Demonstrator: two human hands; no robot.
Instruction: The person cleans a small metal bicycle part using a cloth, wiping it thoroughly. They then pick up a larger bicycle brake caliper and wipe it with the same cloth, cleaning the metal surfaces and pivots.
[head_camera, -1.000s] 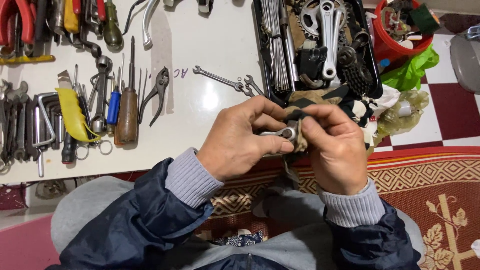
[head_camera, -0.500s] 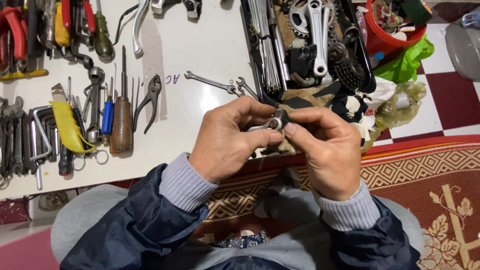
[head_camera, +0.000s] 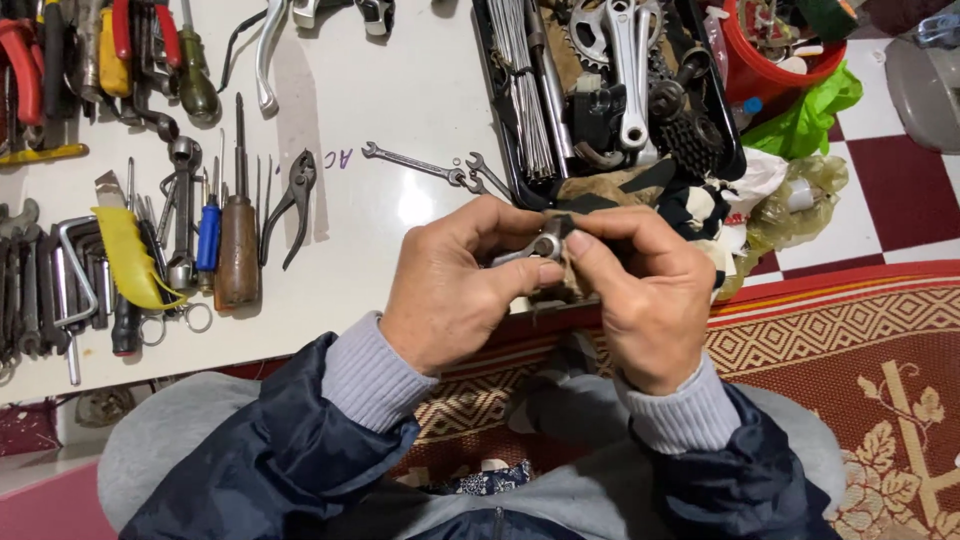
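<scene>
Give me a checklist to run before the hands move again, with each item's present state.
1. Left hand grips the small silver metal part: ok, its fingers wrap the shank.
2. Right hand is on the same part: ok, thumb and forefinger pinch its round end.
3. Tan cloth rag is between the hands: ok, bunched under the right fingers.
4. Part's round end is clean: cannot tell, too small.
5. White tabletop ahead has free room: ok, bare patch beside the two silver open-end spanners.
6. Black parts tray sits clear of the hands: ok, apart.
</scene>
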